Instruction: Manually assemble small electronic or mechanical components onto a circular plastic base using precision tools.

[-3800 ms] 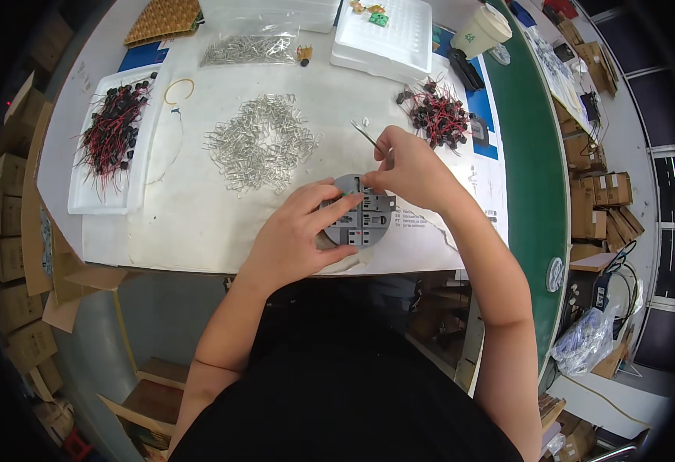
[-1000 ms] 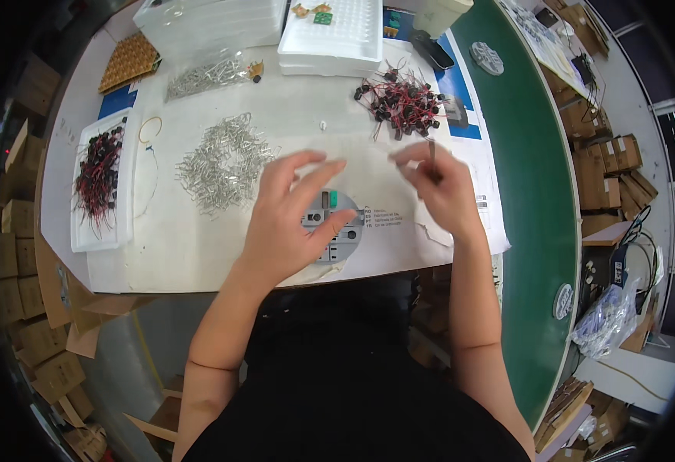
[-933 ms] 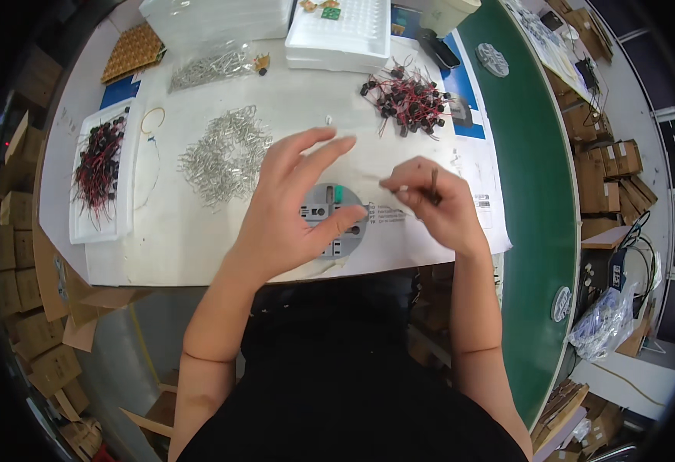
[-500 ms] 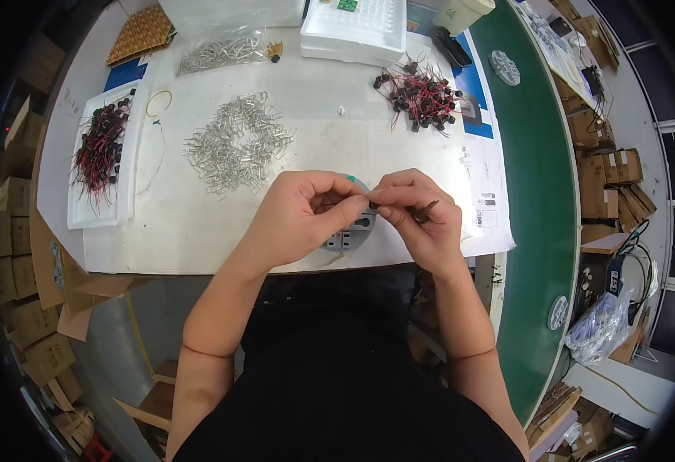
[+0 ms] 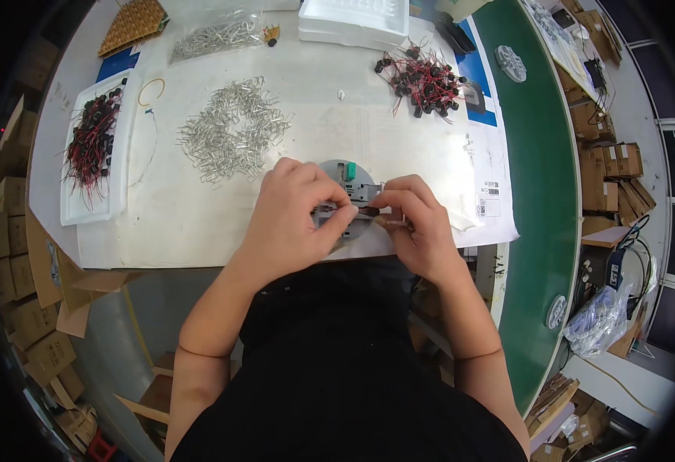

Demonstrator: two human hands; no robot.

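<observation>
A round grey plate (image 5: 344, 187) lies on the white paper (image 5: 337, 131) near the table's front edge, a green block (image 5: 350, 171) standing just past its 12 o'clock. Over the plate's lower half, the left hand (image 5: 295, 215) curls in from 9 o'clock, thumb and forefinger nearly meeting; the right hand (image 5: 418, 227) comes from 3, its fingertips drawn close together. Whether either hand grips anything is too small to tell. Outward across the paper, loose silver metal pieces (image 5: 233, 131) spread at 10 o'clock, black parts with red wires (image 5: 422, 83) heap at 1, and a white tray (image 5: 122, 165) of similar parts sits just past 9. A green surface (image 5: 542, 223) runs along 3. Beyond, cardboard boxes (image 5: 51, 358) stack at 8 and clear plastic wrapping (image 5: 596, 331) bunches at 4.
</observation>
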